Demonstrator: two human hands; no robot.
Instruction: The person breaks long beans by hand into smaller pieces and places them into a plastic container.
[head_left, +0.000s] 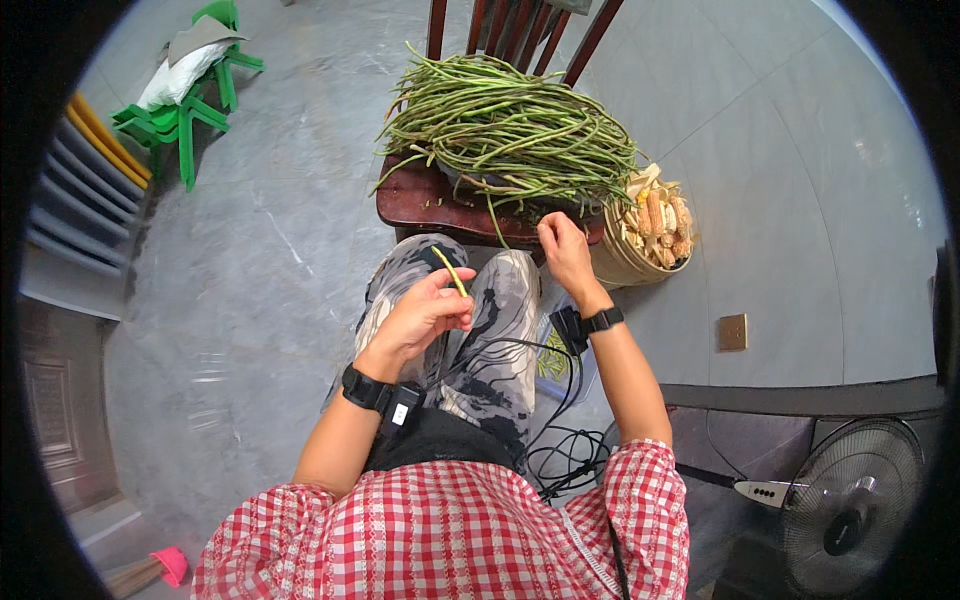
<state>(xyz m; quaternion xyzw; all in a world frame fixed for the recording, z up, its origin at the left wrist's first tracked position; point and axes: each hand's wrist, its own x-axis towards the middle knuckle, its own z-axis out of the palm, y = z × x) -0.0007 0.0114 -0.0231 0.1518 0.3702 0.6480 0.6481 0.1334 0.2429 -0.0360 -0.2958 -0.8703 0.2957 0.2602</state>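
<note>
My left hand is over my knees and holds a short length of yard-long bean between thumb and fingers. Over the front edge of the dark red wooden chair seat, my right hand has its fingertips drawn together. Whether anything small is pinched there cannot be made out. A large heap of long green beans covers most of the seat, and one bean hangs over the front edge close to my right hand. Small scraps lie on the bare wood.
Right of the chair stands a round bin with corn cobs and husks. Below my right wrist, a clear plastic container holds cut bean pieces. Black cables trail beside my hip. An electric fan is at lower right, green plastic stools at upper left.
</note>
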